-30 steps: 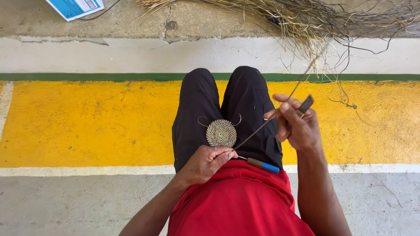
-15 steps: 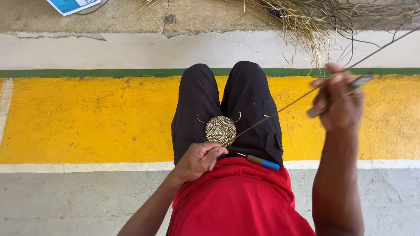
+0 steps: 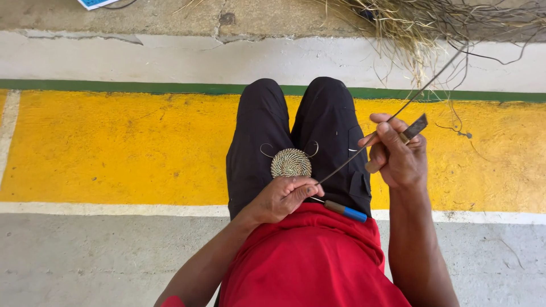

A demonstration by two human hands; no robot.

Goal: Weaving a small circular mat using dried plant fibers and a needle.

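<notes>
A person sits on the floor (image 3: 114, 148), which is painted with a wide yellow band, a green stripe beyond it and grey concrete nearer. Their legs in black trousers (image 3: 296, 131) stretch away, a red shirt (image 3: 307, 256) fills the near edge. A heap of dry straw fibres (image 3: 432, 23) lies far right, partly cut off by the top edge. Since the earlier picture the right hand (image 3: 398, 153) has dropped lower and come closer in. It is clenched around a small knife (image 3: 412, 128), its handle mostly hidden, and pinches a long thin strand (image 3: 364, 153) running taut to the coil. The left hand (image 3: 284, 196) grips the near edge of a small round woven coil (image 3: 290, 163) resting on the lap. A blue-tipped tool (image 3: 346, 211) lies on the lap just right of that hand.
</notes>
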